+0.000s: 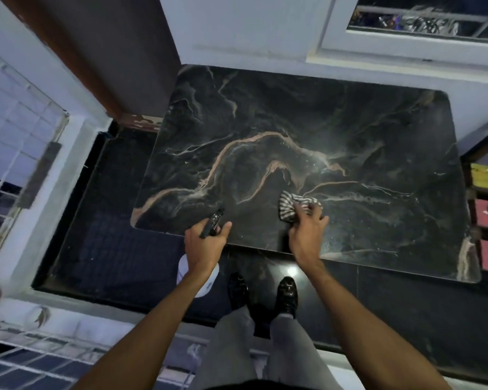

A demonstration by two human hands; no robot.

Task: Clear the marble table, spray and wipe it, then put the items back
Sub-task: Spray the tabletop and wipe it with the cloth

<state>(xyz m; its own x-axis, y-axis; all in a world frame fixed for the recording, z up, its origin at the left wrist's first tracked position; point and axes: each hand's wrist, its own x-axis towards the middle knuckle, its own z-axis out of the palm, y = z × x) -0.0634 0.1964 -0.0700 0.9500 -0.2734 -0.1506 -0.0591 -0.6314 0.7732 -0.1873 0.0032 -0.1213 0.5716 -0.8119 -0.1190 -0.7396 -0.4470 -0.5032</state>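
at the near edge of the surface (293, 114), toward its left corner, the left hand (206, 246) is closed around a spray bottle (212, 222); the dark nozzle points out over the marble while the white body hangs below the hand, past the edge. how much liquid is in the bottle cannot be told from here. just to the right, also along the near edge, the right hand (307, 229) is closed on a bunched striped cloth (292, 206) that is pressed flat to the marble.

nothing else rests on the surface, so the clearing looks done. a pale speckled haze lies across the middle and right of the marble, which reads as spray already laid down, and the wiping appears to be under way from the near edge. most of the surface looks unwiped, and putting the items back remains. the removed items are not clearly in view.
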